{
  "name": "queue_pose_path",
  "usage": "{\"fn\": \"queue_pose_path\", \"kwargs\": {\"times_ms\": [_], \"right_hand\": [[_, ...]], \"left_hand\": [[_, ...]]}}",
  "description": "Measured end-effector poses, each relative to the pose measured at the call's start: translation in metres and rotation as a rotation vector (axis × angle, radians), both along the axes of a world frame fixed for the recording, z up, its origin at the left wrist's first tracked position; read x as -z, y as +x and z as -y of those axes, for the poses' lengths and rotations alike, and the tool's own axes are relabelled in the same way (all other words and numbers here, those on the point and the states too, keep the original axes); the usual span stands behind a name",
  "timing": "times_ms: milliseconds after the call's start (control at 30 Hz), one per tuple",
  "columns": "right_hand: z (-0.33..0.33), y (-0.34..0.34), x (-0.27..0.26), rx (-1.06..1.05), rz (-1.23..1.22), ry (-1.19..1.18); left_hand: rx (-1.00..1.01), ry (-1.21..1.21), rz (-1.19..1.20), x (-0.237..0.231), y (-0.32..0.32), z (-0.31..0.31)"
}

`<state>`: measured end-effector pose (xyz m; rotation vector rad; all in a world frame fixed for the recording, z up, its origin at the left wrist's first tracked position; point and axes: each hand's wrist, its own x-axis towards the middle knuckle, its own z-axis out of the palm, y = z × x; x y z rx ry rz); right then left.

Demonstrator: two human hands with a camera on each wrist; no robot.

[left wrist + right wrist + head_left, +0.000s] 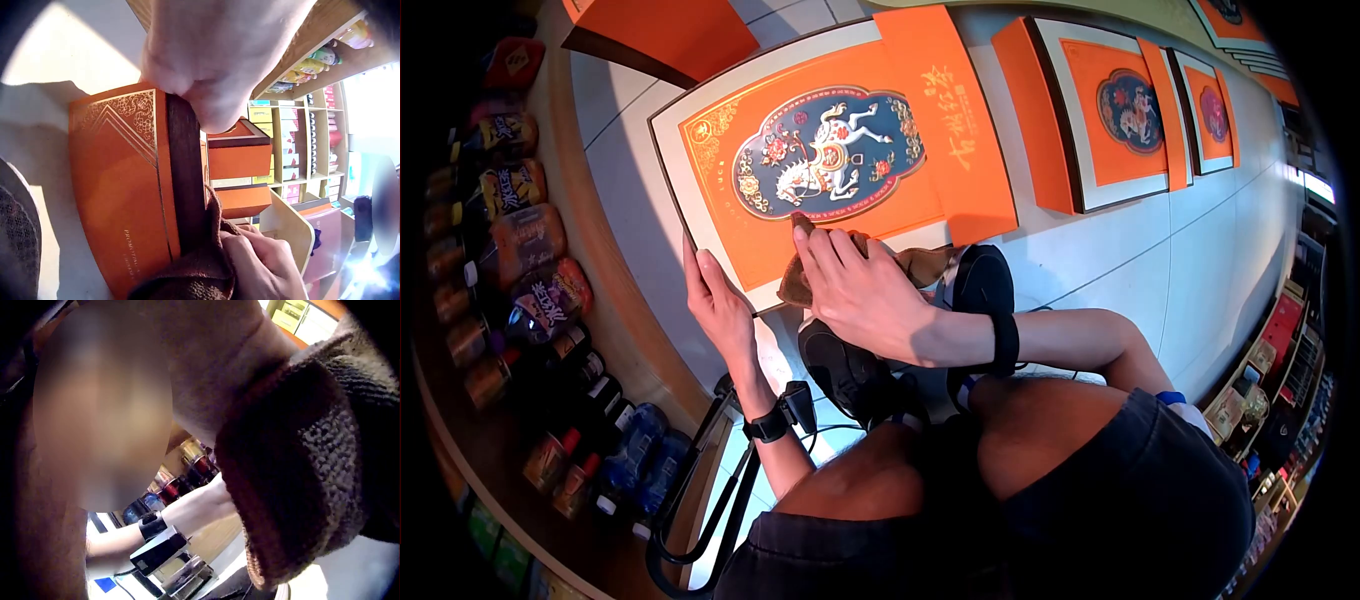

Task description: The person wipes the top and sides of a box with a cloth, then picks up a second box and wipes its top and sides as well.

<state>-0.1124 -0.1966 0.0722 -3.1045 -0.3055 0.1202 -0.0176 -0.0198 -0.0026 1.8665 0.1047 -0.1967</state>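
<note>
In the head view, the right hand (865, 300) has fingers bent round the cloth (797, 287), closed on it, at the box's (975, 200) near edge. The horse (830, 155) lies just past those fingertips, other boxes (1040, 130) off to the right. The left hand (725, 305), fingers extended, touches the box's corner to the left of that grip.

In the left wrist view, the left hand rests against the box's dark rim; its fingertips are hidden. The right hand pinches the cloth beside that rim.

In the right wrist view, the cloth hangs from the right hand; the strap (150, 526) is beyond it.
</note>
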Motion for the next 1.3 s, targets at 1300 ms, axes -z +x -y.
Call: {"fn": "queue_pose_path", "kwargs": {"times_ms": [1300], "right_hand": [[-0.003,-0.003,0.004,0.067,0.092,0.170]], "left_hand": [[-0.024,0.000,0.056,0.005,0.000,0.005]]}}
